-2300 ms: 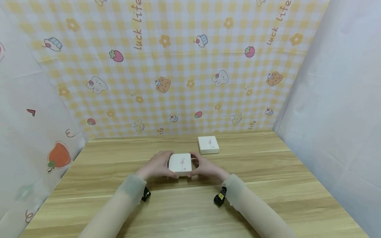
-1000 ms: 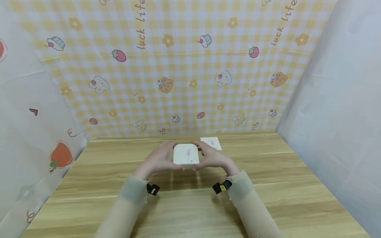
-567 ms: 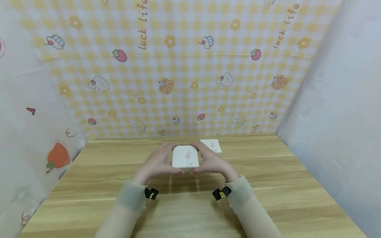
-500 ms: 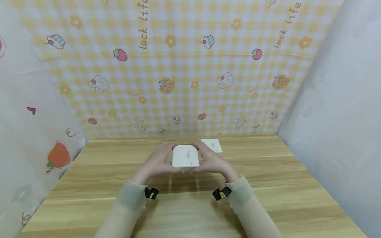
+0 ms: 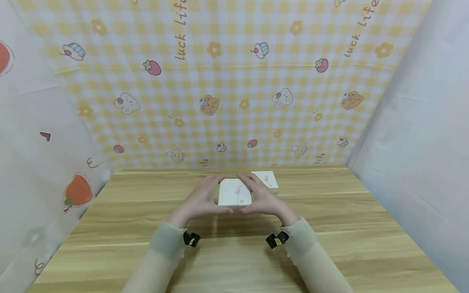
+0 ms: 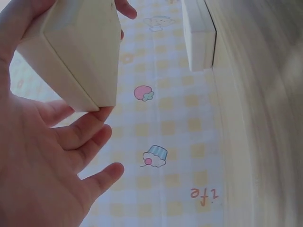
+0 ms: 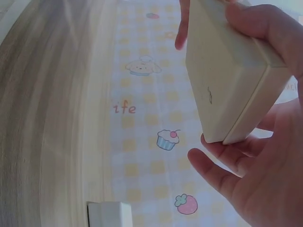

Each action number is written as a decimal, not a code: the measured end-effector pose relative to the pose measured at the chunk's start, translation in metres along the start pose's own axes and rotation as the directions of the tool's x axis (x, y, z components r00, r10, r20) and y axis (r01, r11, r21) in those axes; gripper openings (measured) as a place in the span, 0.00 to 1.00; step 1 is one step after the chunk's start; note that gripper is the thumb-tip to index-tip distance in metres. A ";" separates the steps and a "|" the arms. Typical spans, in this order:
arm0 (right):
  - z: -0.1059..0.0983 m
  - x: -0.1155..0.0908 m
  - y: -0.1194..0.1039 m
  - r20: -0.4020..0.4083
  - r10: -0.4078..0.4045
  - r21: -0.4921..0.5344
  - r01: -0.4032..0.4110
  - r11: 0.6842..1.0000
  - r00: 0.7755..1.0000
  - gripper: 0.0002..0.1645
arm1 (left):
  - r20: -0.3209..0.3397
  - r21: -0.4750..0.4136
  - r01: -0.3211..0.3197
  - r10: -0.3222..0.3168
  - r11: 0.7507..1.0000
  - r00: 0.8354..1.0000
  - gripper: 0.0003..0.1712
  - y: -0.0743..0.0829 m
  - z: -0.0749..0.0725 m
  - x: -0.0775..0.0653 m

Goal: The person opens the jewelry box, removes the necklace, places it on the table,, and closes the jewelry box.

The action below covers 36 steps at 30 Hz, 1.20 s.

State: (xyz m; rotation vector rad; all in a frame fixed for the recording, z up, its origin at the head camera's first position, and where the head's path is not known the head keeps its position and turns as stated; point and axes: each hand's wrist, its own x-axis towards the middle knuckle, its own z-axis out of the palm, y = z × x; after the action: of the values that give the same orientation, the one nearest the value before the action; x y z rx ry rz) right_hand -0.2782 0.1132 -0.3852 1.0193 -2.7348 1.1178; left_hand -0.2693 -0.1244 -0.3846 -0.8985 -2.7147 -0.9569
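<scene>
Raised above the wooden table is a square white box (image 5: 234, 192) with a pink flower print on its lid. My left hand (image 5: 199, 199) grips its left side, thumb at the near edge and fingers at the far corner. On the opposite side my right hand (image 5: 269, 201) holds it the same way. In the left wrist view a seam between lid and base runs along the box (image 6: 78, 56); some fingertips stand off from it. The right wrist view shows a small dark mark on the underside of the box (image 7: 222, 90), above the fingers of the right hand (image 7: 270, 175).
A second white box (image 5: 267, 178) with a like print lies on the table (image 5: 329, 244), behind my right hand and partly hidden by it. A yellow checked cloth (image 5: 227, 81) hangs behind the table, and pale sheets (image 5: 421, 134) stand at both sides.
Both hands have lifted the held box from close over the table. Over the last half second they hold it nearly still, while the whole view shifts slightly. The second box stays in place.
</scene>
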 end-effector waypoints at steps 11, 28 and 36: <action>-0.003 0.004 0.002 -0.036 -0.026 0.031 0.027 0.999 0.999 0.62 | 0.040 -0.281 0.035 -0.025 0.959 0.999 0.72 -0.018 0.003 0.001; -0.004 0.000 0.004 -0.036 -0.004 0.065 0.006 0.998 0.999 0.62 | 0.086 -0.531 0.073 -0.032 0.844 0.996 0.53 -0.028 0.017 -0.001; -0.003 0.002 0.007 -0.021 -0.021 0.005 0.021 1.000 1.000 0.63 | 0.067 -0.508 0.064 -0.035 0.859 0.997 0.52 -0.035 0.024 0.001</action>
State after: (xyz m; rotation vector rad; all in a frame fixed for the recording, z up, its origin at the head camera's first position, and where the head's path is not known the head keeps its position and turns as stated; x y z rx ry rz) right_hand -0.2842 0.1173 -0.3865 1.0282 -2.7001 1.1270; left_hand -0.2884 -0.1311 -0.4216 -0.9382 -2.5700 -1.7417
